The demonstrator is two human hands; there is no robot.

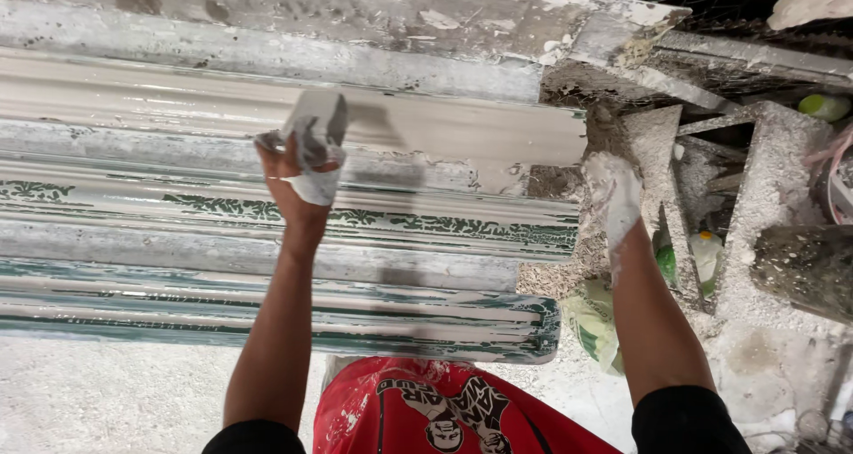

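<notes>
My left hand [298,165] is raised and gripping a small flat scraper wrapped in a plaster-smeared rag [315,134], held against a long ribbed moulding form [178,214] coated in wet grey plaster. My right hand [611,192], caked in white plaster, rests with fingers closed at the form's right end [569,174], where the plaster is rough and crumbly. A smooth wet plaster band [133,99] runs along the upper part of the form.
Green patterned strips show through the plaster on the lower ribs [400,219]. Rough concrete blocks [773,179] and debris stand to the right, with green and yellow plastic bottles [706,254] between them. A plaster-spattered floor [107,392] lies below.
</notes>
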